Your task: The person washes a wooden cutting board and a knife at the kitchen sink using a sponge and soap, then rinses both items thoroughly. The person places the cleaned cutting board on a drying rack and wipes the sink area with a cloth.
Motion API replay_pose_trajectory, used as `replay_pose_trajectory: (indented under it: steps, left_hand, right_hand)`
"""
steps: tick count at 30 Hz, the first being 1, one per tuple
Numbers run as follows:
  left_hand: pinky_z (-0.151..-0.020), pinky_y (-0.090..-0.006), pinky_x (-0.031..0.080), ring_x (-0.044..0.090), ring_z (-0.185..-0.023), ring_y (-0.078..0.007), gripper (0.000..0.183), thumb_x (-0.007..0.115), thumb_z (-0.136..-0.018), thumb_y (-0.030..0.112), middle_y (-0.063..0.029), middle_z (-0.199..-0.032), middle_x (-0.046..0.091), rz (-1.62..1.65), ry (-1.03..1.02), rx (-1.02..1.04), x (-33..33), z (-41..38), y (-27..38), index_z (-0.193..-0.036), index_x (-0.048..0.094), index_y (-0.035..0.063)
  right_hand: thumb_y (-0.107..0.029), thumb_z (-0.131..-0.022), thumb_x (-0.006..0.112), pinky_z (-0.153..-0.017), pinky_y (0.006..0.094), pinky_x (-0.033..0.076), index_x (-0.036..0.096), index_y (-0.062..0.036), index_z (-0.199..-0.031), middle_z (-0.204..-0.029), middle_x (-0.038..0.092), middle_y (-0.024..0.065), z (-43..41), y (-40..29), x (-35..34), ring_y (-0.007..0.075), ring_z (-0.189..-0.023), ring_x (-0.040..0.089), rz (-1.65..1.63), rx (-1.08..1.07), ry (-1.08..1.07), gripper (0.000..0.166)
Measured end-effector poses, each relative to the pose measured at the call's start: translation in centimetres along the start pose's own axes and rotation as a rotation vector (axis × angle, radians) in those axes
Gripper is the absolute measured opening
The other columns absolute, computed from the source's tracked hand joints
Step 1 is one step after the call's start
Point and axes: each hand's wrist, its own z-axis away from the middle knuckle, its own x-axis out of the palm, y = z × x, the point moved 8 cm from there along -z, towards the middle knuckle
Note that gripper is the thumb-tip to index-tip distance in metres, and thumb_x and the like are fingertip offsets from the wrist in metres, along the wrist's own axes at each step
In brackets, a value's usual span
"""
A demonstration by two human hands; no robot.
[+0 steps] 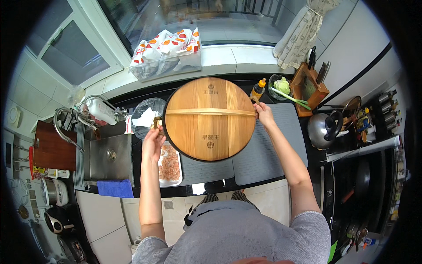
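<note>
A large round pan with a dark rim is covered by a wooden lid (211, 132), which bears stamped writing and has a light wooden bar handle (211, 112) across it. My left hand (153, 142) grips the pan's left loop handle (158, 122). On the opposite side my right hand (264, 115) holds the right loop handle (254, 99). The pan is over two grey mats (267, 148); I cannot tell whether it rests on them. Partly hidden by its left edge is a white tray of peeled shrimp (170, 165).
Left are a plastic-covered bowl (141, 115), a steel sink (112, 165) and a blue cloth (115, 188). Behind on the right stand a sauce bottle (258, 89), a bowl of greens (281, 86) and a knife block (308, 87). A kettle (321, 130) stands near the stove (359, 184).
</note>
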Motion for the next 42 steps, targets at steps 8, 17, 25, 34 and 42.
replay_pose_trajectory:
  steps: [8,17,25,34,42]
  left_hand:
    - [-0.084,-0.0308,0.039,0.052,-0.096,-0.0122,0.021,0.046,-0.090,0.023,-0.0011,-0.104,0.057,-0.065,0.102,0.008,-1.8,3.2,-2.5,-0.104,0.055,0.0099]
    - [-0.079,-0.0301,0.042,0.055,-0.091,-0.0107,0.019,0.043,-0.092,0.022,0.0004,-0.101,0.059,-0.201,0.285,0.078,-1.9,4.2,-2.5,-0.104,0.054,0.0102]
    - [-0.081,-0.0313,0.039,0.054,-0.094,-0.0117,0.020,0.043,-0.092,0.026,0.0013,-0.102,0.059,-0.164,0.277,0.092,-1.7,4.6,-3.1,-0.103,0.054,0.0120]
    - [-0.081,-0.0297,0.040,0.053,-0.093,-0.0115,0.024,0.043,-0.092,0.029,0.0015,-0.103,0.058,-0.165,0.231,0.133,-2.4,4.1,-3.3,-0.105,0.054,0.0120]
    - [-0.083,-0.0303,0.039,0.052,-0.095,-0.0125,0.025,0.038,-0.094,0.026,0.0004,-0.105,0.057,-0.170,0.275,0.116,-1.7,3.9,-3.2,-0.105,0.053,0.0106]
  right_hand:
    - [-0.020,-0.090,0.049,-0.061,0.0198,0.043,0.054,-0.0039,-0.097,-0.075,0.055,-0.0017,0.1,1.9,0.1,0.0079,-0.063,0.050,-0.079,0.132,-0.246,0.018]
    - [-0.028,-0.057,0.079,-0.091,0.0376,0.038,0.048,-0.0071,-0.116,-0.113,0.050,0.0159,-13.5,1.1,-4.3,0.0316,-0.107,0.046,0.522,-0.434,0.335,0.069]
    - [-0.019,-0.070,0.071,-0.078,0.0313,0.044,0.056,-0.0061,-0.103,-0.095,0.060,0.0081,-13.5,3.2,-5.5,0.0224,-0.089,0.057,0.065,-0.381,0.285,0.038]
    - [-0.016,-0.073,0.070,-0.075,0.0268,0.044,0.056,-0.0002,-0.104,-0.094,0.061,0.0077,-5.7,4.4,-22.2,0.0145,-0.085,0.058,0.060,-0.351,0.367,0.038]
    - [-0.028,-0.070,0.071,-0.080,0.0310,0.042,0.049,-0.0034,-0.116,-0.102,0.056,0.0148,-4.7,8.2,-27.9,0.0244,-0.094,0.054,0.350,-0.301,0.583,0.056]
